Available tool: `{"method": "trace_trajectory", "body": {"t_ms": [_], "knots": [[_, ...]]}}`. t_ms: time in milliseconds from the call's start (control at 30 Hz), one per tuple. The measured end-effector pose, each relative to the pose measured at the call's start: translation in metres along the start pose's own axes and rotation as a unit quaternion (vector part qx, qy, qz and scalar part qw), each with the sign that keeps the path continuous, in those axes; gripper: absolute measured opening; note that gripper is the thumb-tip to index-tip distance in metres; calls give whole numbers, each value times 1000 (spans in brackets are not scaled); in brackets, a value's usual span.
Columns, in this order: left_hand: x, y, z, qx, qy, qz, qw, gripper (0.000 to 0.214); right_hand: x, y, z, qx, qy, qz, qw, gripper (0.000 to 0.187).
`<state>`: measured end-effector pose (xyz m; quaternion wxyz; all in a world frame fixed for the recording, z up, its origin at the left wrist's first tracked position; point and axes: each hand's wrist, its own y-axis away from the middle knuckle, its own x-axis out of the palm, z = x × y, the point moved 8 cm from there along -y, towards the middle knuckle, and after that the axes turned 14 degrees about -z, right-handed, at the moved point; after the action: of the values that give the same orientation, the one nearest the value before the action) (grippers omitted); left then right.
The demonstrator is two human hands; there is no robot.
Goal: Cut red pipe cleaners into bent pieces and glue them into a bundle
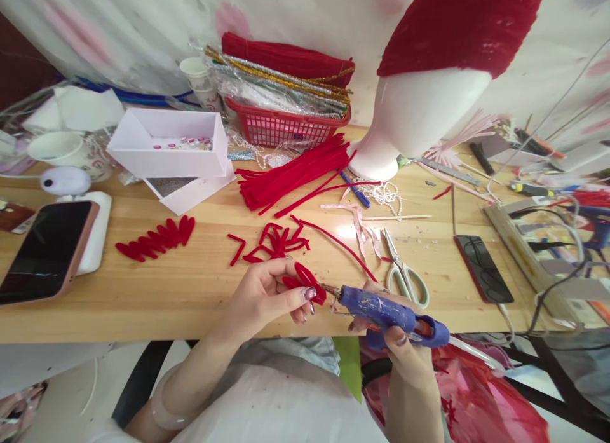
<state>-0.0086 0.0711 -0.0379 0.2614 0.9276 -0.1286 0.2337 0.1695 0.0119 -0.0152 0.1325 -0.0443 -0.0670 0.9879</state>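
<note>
Phone [45, 249] lies dark at the left edge of the table [166, 303]. Past it, bare wood runs along the near edge as far as the left hand [267, 297], and this is the widest open stretch. A row of red looped pieces [155, 238] lies just behind that stretch, with a white box [166, 144] further back.

At the middle of the near edge the left hand's grip is closed on a red chenille piece [305, 281], pinched between thumb and fingertips. It is a small fuzzy cluster of folded loops, bright red. The nozzle of the glue gun [391, 316] sits right at its right side; whether they touch I cannot tell.

The right hand [410, 357], just off the near edge, has its grip wrapped round the gun's blue, glue-smeared body. Just behind the gun lie scissors [405, 274], with a second phone [482, 268] further right. Tangled cables [548, 290] crowd the right edge.
</note>
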Motion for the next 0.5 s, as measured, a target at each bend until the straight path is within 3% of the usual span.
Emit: {"method": "trace_trajectory", "body": {"t_ms": [233, 500], "knots": [[0, 2, 1, 0, -2, 0, 1000, 6, 0, -2, 6, -6, 3, -16, 1000, 54], [-4, 1, -2, 6, -4, -9, 1000, 6, -14, 6, -8, 19, 19, -67, 997, 50]]}}
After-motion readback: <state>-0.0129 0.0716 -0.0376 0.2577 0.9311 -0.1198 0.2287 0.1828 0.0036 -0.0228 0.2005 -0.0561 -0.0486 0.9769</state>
